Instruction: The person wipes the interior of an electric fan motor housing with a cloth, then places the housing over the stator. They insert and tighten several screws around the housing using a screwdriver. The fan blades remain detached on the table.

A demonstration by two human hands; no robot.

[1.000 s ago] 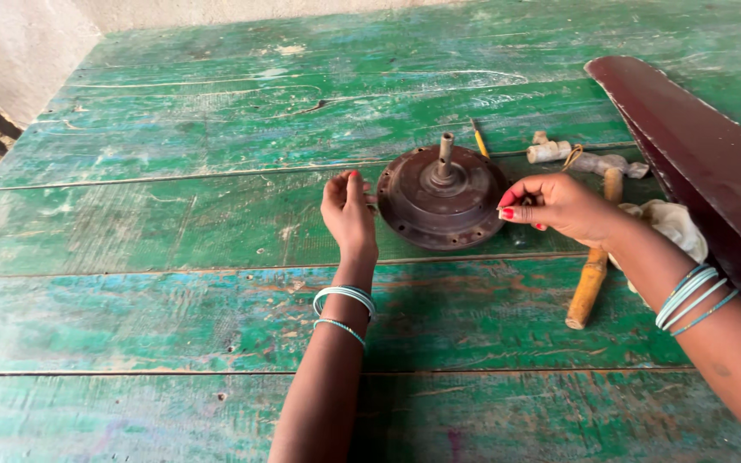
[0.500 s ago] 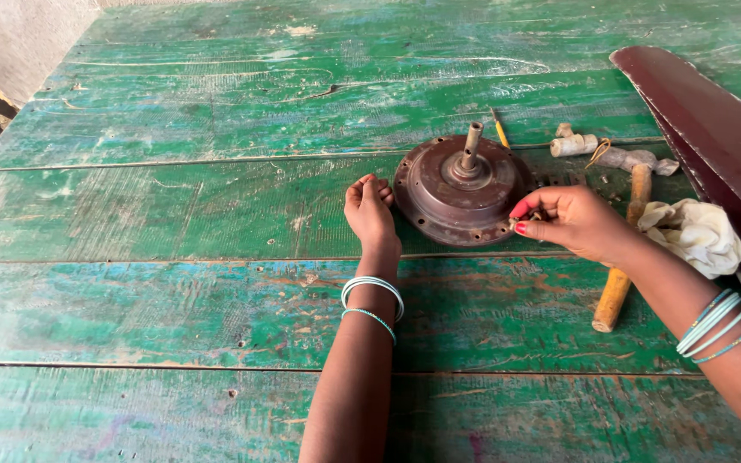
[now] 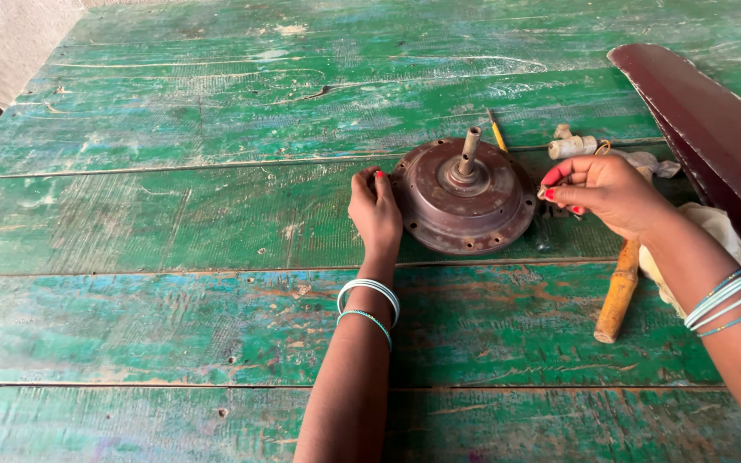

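A round rusty-brown fan motor housing with an upright shaft lies on the worn green plank table. My left hand rests against its left rim, fingers curled along the edge. My right hand is at its right rim, fingertips pinched together on something small that I cannot make out. Both wrists wear thin bangles.
A dark brown fan blade lies at the right edge. A wooden tool handle and a pale cloth sit under my right forearm. A yellow-handled tool and a small white part lie behind the housing.
The view has shifted a little. Both hands stay at the housing's rims; the left hand now presses closer against the edge.
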